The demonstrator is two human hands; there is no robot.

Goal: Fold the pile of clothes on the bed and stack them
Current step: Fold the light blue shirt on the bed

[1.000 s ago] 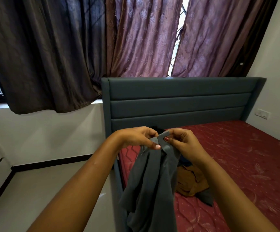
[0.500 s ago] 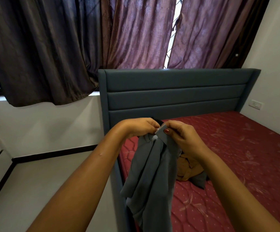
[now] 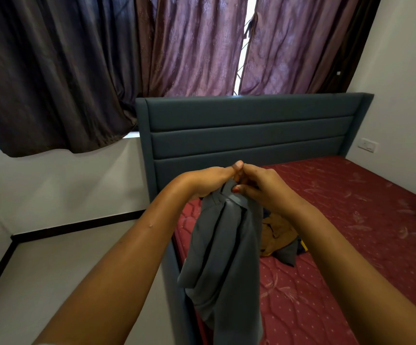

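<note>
grey garment [image 3: 224, 257] hangs bunched over the bed [image 3: 351, 232] edge, held up so gravity likely drops the creases out. left hand [image 3: 209, 179] and right hand [image 3: 259, 185] touch, both pinching its top hem, probably hunting corners. pile [image 3: 279, 232] lies on the bed behind it.

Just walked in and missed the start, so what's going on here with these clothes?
A person at the bedside holds a grey garment up in the air, left hand and right hand pinching its top edge close together. The rest hangs down, bunched and unfolded. Behind it, a small pile with a brown garment lies on the red mattress, waiting.
</note>
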